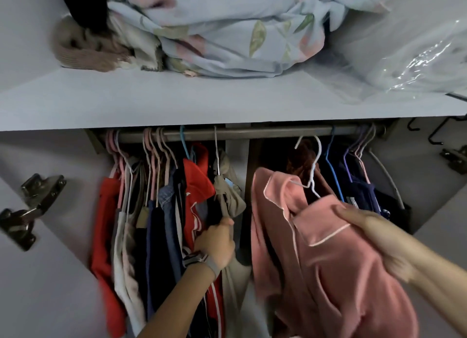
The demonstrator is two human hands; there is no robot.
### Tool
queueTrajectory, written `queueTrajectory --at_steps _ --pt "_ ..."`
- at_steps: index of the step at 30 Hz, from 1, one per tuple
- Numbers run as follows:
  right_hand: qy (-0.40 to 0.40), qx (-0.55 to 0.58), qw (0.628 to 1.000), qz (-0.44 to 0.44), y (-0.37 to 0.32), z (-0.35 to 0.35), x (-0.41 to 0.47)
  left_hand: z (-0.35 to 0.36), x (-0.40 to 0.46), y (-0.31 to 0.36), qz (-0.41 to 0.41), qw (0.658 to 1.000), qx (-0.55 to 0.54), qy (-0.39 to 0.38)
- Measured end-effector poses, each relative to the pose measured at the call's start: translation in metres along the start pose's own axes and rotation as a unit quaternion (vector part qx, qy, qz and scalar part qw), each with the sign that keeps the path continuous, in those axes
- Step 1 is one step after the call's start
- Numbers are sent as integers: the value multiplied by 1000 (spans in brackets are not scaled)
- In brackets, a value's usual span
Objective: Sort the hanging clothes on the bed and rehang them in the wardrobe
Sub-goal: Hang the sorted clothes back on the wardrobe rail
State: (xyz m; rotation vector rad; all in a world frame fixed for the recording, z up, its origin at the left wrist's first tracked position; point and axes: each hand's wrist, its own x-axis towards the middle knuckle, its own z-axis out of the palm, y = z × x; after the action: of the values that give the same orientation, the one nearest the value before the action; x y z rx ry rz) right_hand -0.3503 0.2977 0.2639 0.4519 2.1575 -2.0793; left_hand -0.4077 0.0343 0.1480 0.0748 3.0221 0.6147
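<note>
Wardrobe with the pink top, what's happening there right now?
A person is rehanging clothes. The right hand grips a pink pyjama top on a white hanger, whose hook is raised just below the rail and not yet over it. The left hand holds a beige garment already hanging, at the edge of the clothes on the left, beside the gap on the rail. Folded bedding lies on the shelf above.

A white shelf (177, 103) is spanning the wardrobe's width, carrying a crumpled floral quilt (227, 27), a brownish knit (83, 52) and a clear plastic bag (417, 60). A grey rail (265, 132) is running beneath it. Metal hinges (30, 206) are showing on the white doors at both sides. Dim light is leaving the interior shadowed.
</note>
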Motion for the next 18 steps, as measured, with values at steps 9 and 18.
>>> queueTrajectory --at_steps 9,18 --pt "35 -65 994 -83 -8 145 100 4 -5 -7 -1 997 -70 -13" --pt "-74 -347 933 -59 21 190 138 -15 -18 -14 59 927 -96 358"
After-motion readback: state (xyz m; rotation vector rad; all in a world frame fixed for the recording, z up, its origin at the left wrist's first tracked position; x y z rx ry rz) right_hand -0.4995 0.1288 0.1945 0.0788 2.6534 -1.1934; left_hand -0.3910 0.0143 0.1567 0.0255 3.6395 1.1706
